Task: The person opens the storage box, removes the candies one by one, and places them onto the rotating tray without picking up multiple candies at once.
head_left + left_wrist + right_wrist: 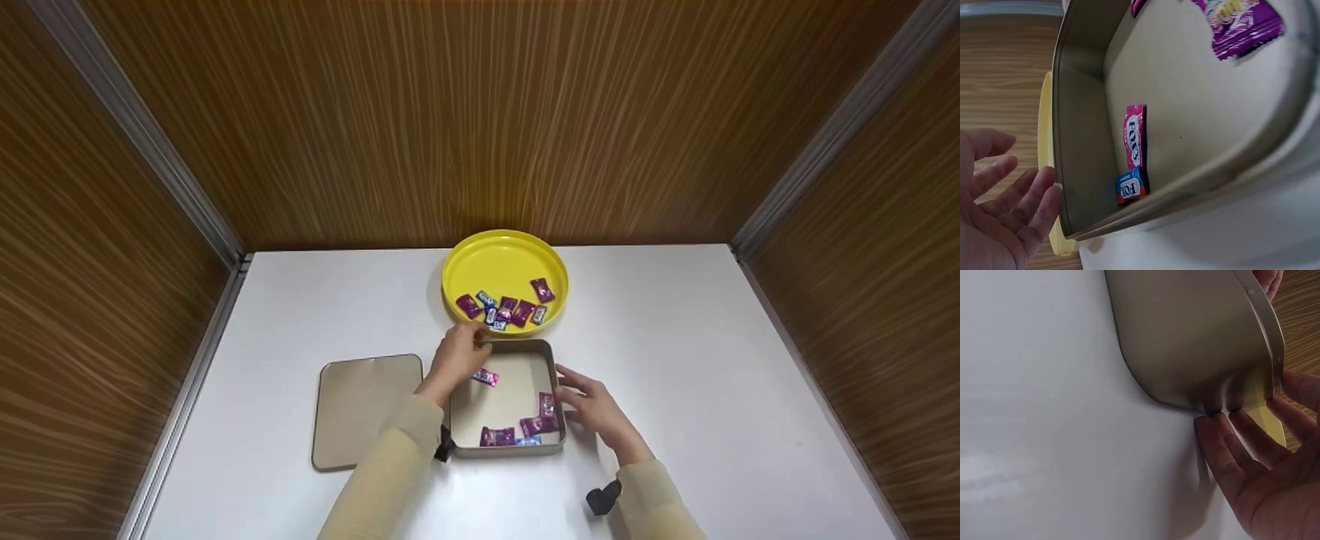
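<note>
Head view: tin on the white table, wrapped sweets inside.
Left hand: fingers loosely spread at the tin's far left corner; contact with the rim unclear.
Right hand: fingers extended, apart, tips touching the tin's right wall.
Yellow tray: just beyond the tin, holding more sweets.
Lid: flat, left of the tin.

Head view: left hand masks ten-o'clock corner of tin; fine print on sweets in yellow tray illegibly small. Left wrist view: purple sweet cut off, one o'clock.
</note>
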`<action>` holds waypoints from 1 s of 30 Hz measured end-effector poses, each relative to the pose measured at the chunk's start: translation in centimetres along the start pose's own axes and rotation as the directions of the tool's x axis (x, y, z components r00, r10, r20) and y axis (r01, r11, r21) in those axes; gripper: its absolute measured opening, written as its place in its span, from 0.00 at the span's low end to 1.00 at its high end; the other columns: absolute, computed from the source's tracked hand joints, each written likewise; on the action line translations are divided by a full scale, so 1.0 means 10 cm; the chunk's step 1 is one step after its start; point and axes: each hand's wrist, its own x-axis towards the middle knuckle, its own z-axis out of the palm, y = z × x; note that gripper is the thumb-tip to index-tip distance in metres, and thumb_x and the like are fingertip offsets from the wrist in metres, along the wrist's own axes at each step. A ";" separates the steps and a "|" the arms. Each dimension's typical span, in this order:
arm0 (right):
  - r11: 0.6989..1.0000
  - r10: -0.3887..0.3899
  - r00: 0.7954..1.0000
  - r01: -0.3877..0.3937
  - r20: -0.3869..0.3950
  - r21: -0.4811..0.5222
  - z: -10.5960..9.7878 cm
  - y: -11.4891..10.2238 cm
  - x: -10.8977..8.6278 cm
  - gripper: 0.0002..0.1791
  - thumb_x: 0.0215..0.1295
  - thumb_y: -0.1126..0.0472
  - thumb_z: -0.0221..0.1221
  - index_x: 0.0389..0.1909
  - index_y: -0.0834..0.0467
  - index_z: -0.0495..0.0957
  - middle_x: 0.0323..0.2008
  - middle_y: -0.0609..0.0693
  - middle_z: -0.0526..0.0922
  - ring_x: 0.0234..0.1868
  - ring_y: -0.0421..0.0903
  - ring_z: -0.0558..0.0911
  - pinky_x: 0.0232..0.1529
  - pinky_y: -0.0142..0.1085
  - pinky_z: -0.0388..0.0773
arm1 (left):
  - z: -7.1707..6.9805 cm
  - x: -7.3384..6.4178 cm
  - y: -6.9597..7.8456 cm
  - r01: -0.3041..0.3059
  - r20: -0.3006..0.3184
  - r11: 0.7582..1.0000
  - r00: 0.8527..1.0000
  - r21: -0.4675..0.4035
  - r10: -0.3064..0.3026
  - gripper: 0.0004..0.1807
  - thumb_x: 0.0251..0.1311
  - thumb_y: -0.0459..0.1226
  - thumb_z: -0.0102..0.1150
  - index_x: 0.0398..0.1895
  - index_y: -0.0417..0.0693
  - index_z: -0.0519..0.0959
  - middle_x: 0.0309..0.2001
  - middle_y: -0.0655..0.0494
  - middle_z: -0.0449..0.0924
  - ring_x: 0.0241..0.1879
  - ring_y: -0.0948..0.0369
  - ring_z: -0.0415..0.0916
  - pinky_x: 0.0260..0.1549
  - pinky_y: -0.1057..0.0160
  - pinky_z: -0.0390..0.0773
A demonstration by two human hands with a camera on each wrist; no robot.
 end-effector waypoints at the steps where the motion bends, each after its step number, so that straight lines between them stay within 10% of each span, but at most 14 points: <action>1: 1.000 0.001 1.000 -0.001 -0.003 -0.004 0.00 0.00 0.00 0.31 0.71 0.65 0.55 0.72 0.66 0.59 0.65 0.71 0.66 0.62 0.67 0.71 0.54 0.52 0.76 | 0.01 -0.02 0.01 -0.014 0.018 0.999 1.000 0.033 0.013 0.16 0.60 0.33 0.62 0.51 0.38 0.80 0.43 0.48 0.80 0.40 0.55 0.77 0.43 0.55 0.78; 9: 1.000 0.007 1.000 -0.007 0.000 0.006 0.00 -0.04 -0.01 0.31 0.71 0.65 0.55 0.72 0.65 0.59 0.65 0.71 0.65 0.62 0.67 0.71 0.55 0.52 0.75 | 0.11 -0.17 0.01 -0.172 0.100 0.949 0.984 0.264 0.151 0.17 0.56 0.33 0.65 0.50 0.43 0.82 0.46 0.49 0.82 0.43 0.53 0.79 0.45 0.54 0.79; 14: 1.000 0.007 1.000 -0.007 -0.004 0.007 -0.02 0.07 0.05 0.31 0.72 0.66 0.54 0.73 0.65 0.58 0.65 0.71 0.65 0.63 0.67 0.70 0.55 0.53 0.75 | 0.19 -0.23 -0.04 -0.260 0.109 0.878 0.966 0.403 0.236 0.15 0.56 0.36 0.67 0.47 0.43 0.83 0.42 0.48 0.81 0.42 0.51 0.79 0.42 0.54 0.80; 22: 1.000 0.013 0.999 -0.012 -0.032 0.001 -0.06 0.28 0.17 0.31 0.71 0.62 0.56 0.73 0.60 0.61 0.65 0.68 0.66 0.62 0.65 0.71 0.53 0.51 0.77 | 0.30 -0.26 -0.13 -0.361 0.194 0.698 0.931 0.618 0.310 0.09 0.63 0.41 0.62 0.40 0.46 0.85 0.38 0.50 0.80 0.39 0.52 0.76 0.40 0.54 0.78; 30: 1.000 0.020 0.999 -0.020 -0.041 -0.013 -0.06 0.29 0.17 0.31 0.70 0.61 0.57 0.72 0.58 0.63 0.65 0.66 0.68 0.62 0.64 0.72 0.53 0.50 0.77 | 0.35 -0.25 -0.22 -0.377 0.221 0.639 0.923 0.670 0.314 0.10 0.65 0.34 0.55 0.39 0.49 0.86 0.38 0.50 0.81 0.39 0.53 0.77 0.41 0.54 0.78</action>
